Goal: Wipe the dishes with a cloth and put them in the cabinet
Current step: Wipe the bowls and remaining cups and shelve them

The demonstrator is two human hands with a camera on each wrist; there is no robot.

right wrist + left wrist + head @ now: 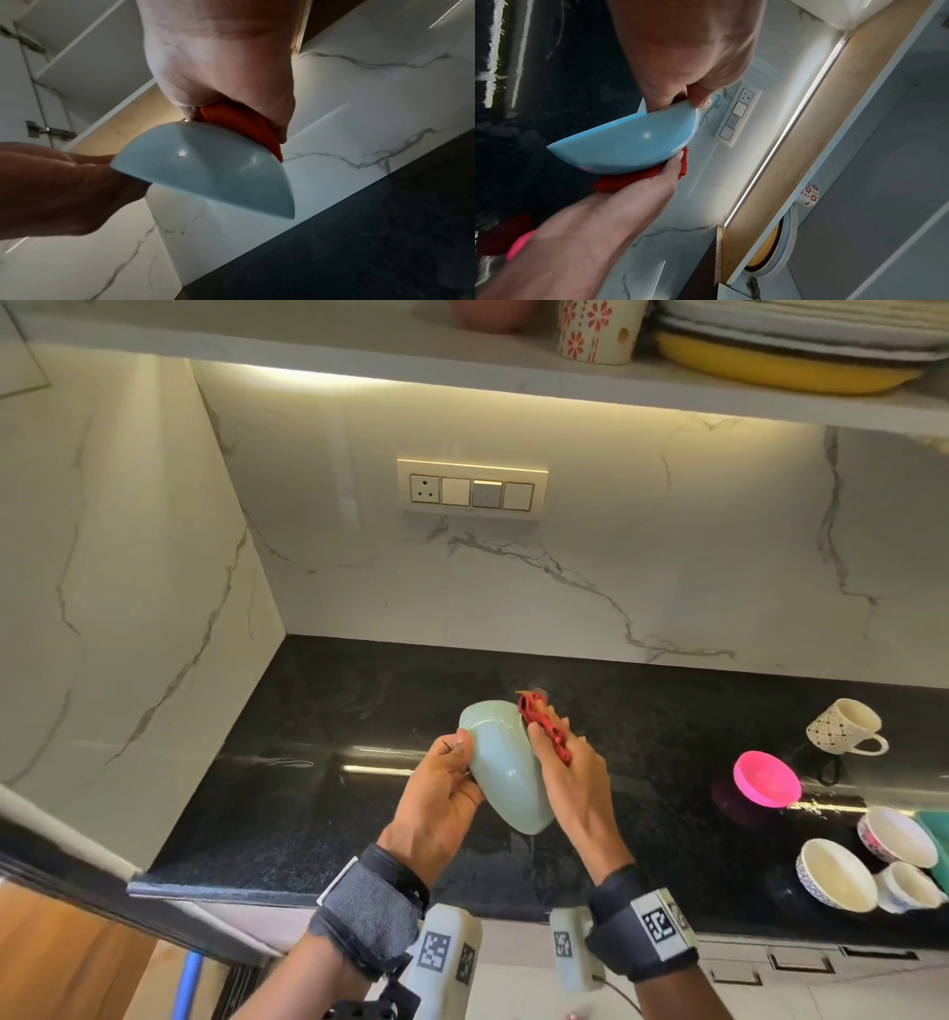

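A pale green bowl point(500, 765) is held tilted on its side above the black counter point(334, 788). My left hand point(444, 778) grips its rim, thumb on the outside, and the bowl point(628, 146) shows below that hand point(680, 67) in the left wrist view. My right hand point(570, 773) holds a bunched red cloth point(544, 726) and presses it against the bowl on the side facing away from me. The right wrist view shows the cloth point(244, 123) squeezed between that hand point(218, 60) and the bowl point(205, 172). The bowl's inside is hidden.
On the counter to the right stand a pink bowl point(766, 779), a patterned cup point(845, 726) and several small white bowls point(837, 875). The open cabinet shelf point(359, 346) above holds a flowered cup point(598, 331) and stacked plates point(791, 346). A switch panel point(472, 489) sits on the marble wall.
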